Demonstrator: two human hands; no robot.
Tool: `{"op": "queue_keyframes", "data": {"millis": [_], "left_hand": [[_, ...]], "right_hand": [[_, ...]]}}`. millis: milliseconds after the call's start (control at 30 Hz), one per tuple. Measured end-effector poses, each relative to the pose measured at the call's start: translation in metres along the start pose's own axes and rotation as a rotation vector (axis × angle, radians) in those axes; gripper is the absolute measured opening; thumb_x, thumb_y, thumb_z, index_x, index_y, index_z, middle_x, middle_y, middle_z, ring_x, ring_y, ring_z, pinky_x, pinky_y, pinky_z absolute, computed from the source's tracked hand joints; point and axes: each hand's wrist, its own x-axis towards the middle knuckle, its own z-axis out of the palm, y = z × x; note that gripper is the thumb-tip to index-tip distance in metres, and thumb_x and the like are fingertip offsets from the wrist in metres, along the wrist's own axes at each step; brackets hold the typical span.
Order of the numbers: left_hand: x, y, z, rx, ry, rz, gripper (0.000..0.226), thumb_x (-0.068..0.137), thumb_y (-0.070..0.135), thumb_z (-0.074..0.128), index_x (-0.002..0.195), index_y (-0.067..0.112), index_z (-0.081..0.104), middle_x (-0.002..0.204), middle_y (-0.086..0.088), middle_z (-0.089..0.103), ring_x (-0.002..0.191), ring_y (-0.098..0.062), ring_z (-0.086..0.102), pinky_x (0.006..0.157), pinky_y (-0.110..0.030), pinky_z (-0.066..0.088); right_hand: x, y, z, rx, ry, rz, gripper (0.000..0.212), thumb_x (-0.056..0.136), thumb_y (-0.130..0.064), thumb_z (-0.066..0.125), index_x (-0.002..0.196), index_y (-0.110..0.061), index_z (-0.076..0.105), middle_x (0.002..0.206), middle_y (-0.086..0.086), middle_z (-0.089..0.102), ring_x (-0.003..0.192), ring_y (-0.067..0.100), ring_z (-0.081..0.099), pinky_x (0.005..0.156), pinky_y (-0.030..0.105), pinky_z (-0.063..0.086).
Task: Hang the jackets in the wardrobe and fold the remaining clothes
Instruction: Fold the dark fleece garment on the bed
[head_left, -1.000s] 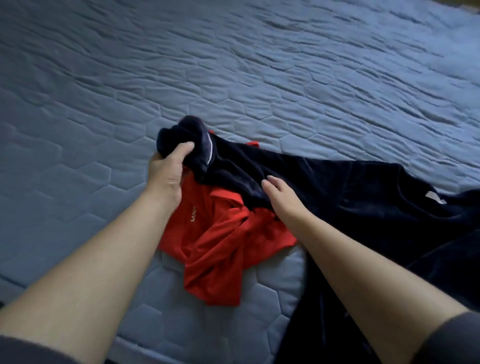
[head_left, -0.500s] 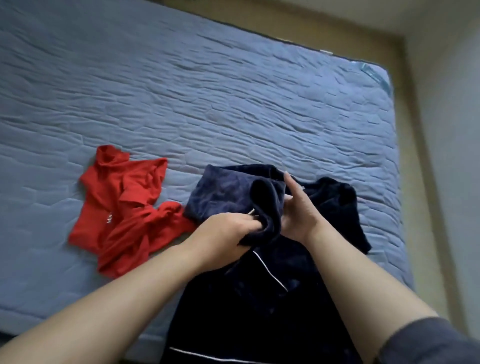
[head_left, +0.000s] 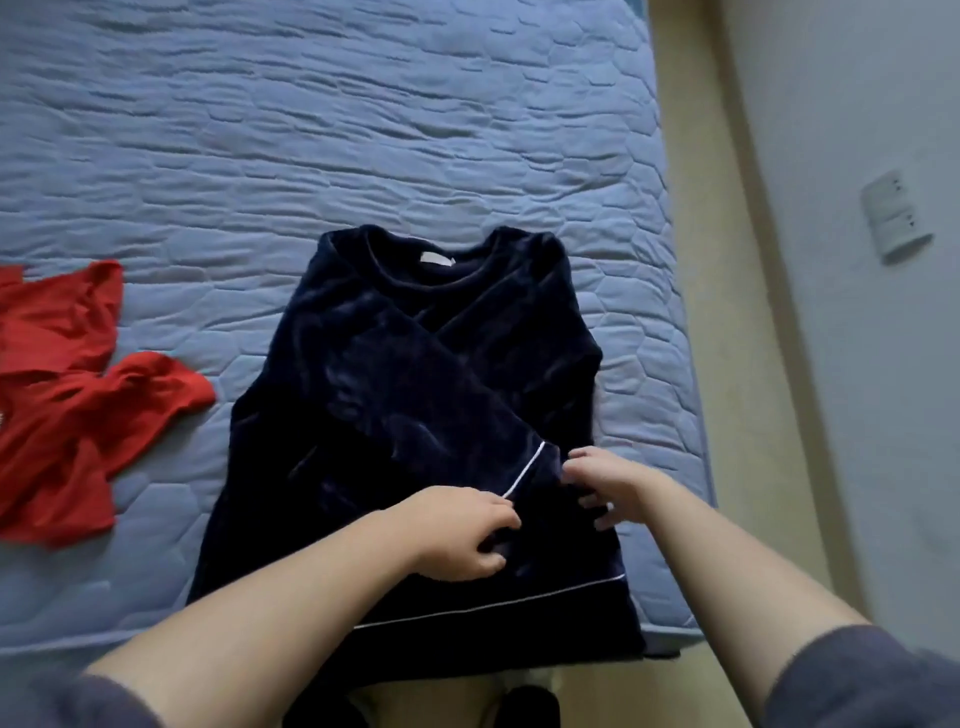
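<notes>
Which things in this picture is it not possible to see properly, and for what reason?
Head view only.
Red garment: cut off by the left edge.
Label inside the navy top's collar: too small to read.
Right hand: blurred, so pinching or merely touching the sleeve cannot be told.
Dark thing below the mattress: cut by the bottom edge.

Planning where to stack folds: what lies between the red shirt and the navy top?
Only bare blue mattress, a narrow strip at their closest; the red shirt and navy top lie apart. The head view shows this.

Mattress (head_left: 363, 130) lies open beyond navy top (head_left: 415, 364); red garment (head_left: 78, 405) seemingly blocks the left.
</notes>
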Motion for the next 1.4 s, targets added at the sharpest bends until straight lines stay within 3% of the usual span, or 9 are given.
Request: {"op": "queue_keyframes", "data": {"millis": [100,300,467,633,867,1067,1167,1300,1400], "left_hand": [[0.006,-0.041,0.010,-0.017,-0.019,-0.236,0.037,0.091,0.033,0.048,0.127,0.025,0.052,0.127,0.005,0.056,0.118,-0.017,0.052,0.096,-0.034,0.044],[-0.006,-0.134,0.006,-0.287,0.334,-0.868,0.018,0.086,0.031,0.049,0.099,0.025,0.059,0.100,-0.001,0.064,0.087,-0.022,0.058,0.073,-0.030,0.046],[-0.015,-0.205,0.003,-1.039,0.702,-1.314,0.047,0.086,0.040,0.053,0.112,0.003,0.061,0.106,-0.014,0.065,0.095,-0.033,0.061,0.085,-0.037,0.048],[-0.014,-0.248,0.014,-2.055,0.918,-0.851,0.025,0.092,0.035,0.057,0.111,0.019,0.060,0.095,-0.003,0.068,0.087,-0.018,0.063,0.070,-0.037,0.050],[-0.003,-0.278,0.031,-2.295,1.298,-0.497,0.009,0.092,0.015,0.059,0.097,0.010,0.065,0.093,-0.009,0.070,0.082,-0.022,0.067,0.065,-0.033,0.056],[-0.024,-0.281,0.045,-1.922,0.992,-0.616,0.010,0.098,0.015,0.048,0.105,0.016,0.054,0.100,-0.007,0.064,0.081,-0.018,0.063,0.067,-0.035,0.053],[-0.043,-0.270,0.063,-1.348,0.912,-0.698,0.009,0.093,0.011,0.054,0.100,0.017,0.057,0.105,-0.008,0.066,0.091,-0.021,0.064,0.081,-0.036,0.053],[-0.084,-0.236,0.111,-0.364,0.771,-0.645,0.046,0.081,0.013,0.065,0.126,0.010,0.057,0.132,-0.008,0.054,0.121,-0.025,0.052,0.101,-0.039,0.042],[-0.104,-0.199,0.149,-0.094,0.580,-0.670,0.068,0.077,0.020,0.068,0.141,0.013,0.045,0.152,-0.011,0.035,0.140,-0.028,0.033,0.112,-0.046,0.027]], "right_hand": [[0.032,0.026,0.006,-0.137,0.169,0.003,0.037,0.087,-0.025,0.053,0.123,-0.025,0.041,0.103,0.004,0.050,0.084,0.018,0.050,0.072,0.030,0.039],[0.065,-0.008,0.037,-0.404,0.477,-0.283,0.043,0.087,-0.023,0.051,0.129,-0.016,0.048,0.126,0.008,0.053,0.114,0.026,0.052,0.092,0.035,0.044],[0.087,-0.084,0.069,-0.475,0.497,-0.465,0.047,0.088,-0.020,0.050,0.134,-0.019,0.044,0.133,0.004,0.046,0.117,0.023,0.049,0.095,0.036,0.042],[0.121,-0.165,0.105,-0.465,0.515,-0.582,0.056,0.087,-0.023,0.052,0.141,-0.020,0.036,0.137,0.006,0.044,0.121,0.025,0.048,0.099,0.040,0.041],[0.156,-0.259,0.142,-0.308,0.609,-0.735,0.026,0.091,-0.020,0.051,0.114,-0.016,0.063,0.113,0.006,0.066,0.109,0.024,0.059,0.081,0.023,0.037],[0.163,-0.239,0.165,-0.749,0.824,-0.595,0.057,0.098,-0.037,0.042,0.150,-0.025,0.023,0.156,0.006,0.024,0.143,0.027,0.022,0.112,0.052,0.021],[0.151,-0.186,0.168,-0.819,0.853,-0.675,0.060,0.100,-0.041,0.035,0.153,-0.032,0.009,0.162,-0.001,0.000,0.149,0.022,-0.002,0.116,0.056,0.006],[0.135,-0.092,0.160,-1.015,0.713,-0.582,0.060,0.100,-0.049,0.024,0.151,-0.038,-0.005,0.160,-0.004,-0.018,0.147,0.022,-0.016,0.116,0.057,0.002],[0.122,-0.031,0.150,-1.053,0.695,-0.514,0.061,0.098,-0.053,0.019,0.148,-0.040,-0.014,0.159,-0.004,-0.020,0.147,0.022,-0.017,0.116,0.057,0.004]]}}
